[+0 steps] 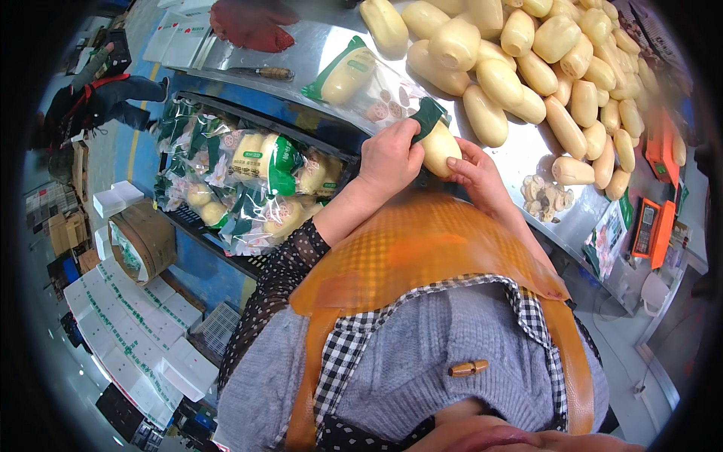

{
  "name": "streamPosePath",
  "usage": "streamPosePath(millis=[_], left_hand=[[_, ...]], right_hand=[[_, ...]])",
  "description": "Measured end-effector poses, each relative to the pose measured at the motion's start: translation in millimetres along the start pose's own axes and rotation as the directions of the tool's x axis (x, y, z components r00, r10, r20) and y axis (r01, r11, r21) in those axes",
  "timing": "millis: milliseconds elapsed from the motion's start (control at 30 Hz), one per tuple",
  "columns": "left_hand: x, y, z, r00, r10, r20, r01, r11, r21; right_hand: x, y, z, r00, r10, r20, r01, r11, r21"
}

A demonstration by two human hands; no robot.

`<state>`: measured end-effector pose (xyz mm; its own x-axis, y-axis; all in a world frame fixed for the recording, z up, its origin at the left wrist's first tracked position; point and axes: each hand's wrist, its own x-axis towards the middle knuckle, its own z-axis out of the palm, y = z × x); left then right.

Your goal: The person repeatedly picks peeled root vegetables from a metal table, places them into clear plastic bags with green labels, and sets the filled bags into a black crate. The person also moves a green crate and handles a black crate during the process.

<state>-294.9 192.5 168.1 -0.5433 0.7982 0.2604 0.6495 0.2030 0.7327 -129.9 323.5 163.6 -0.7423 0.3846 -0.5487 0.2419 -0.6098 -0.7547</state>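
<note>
A pale peeled lotus root section [441,148] is held in my right hand [479,172], its fingers around the lower end. My left hand [392,152] pinches the dark green edge of a clear printed plastic bag [390,93], and that edge overlaps the upper end of the root. Another root section [348,74] lies inside the far part of the bag, on the metal table [316,28]. Whether the held root's upper end is inside the bag's mouth is hard to tell.
Many loose lotus roots [559,68] are heaped at the table's right. Root trimmings [547,198] lie near its front edge, with an orange scale [647,229] beyond. A knife [261,73] rests at left. Filled bags [257,164] fill a black crate [226,104]. A person [96,107] walks at far left.
</note>
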Motion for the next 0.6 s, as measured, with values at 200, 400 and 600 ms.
streamPosePath(millis=[200, 400, 600], left_hand=[[-3, -3, -3, 0.999, -0.015, 0.042, 0.014, 1.0, 0.014], [-3, -12, -5, 0.999, 0.003, 0.052, -0.004, 0.999, 0.032], [-6, -17, -18, 0.996, -0.022, 0.082, 0.023, 1.0, -0.008]], right_hand=[[-8, -23, -15, 0.987, -0.158, -0.034, 0.135, 0.924, -0.356], [-26, -72, -56, 0.925, -0.312, 0.218, 0.322, 0.334, -0.886], [-6, -69, -52, 0.836, -0.306, 0.456, 0.485, 0.021, -0.874]])
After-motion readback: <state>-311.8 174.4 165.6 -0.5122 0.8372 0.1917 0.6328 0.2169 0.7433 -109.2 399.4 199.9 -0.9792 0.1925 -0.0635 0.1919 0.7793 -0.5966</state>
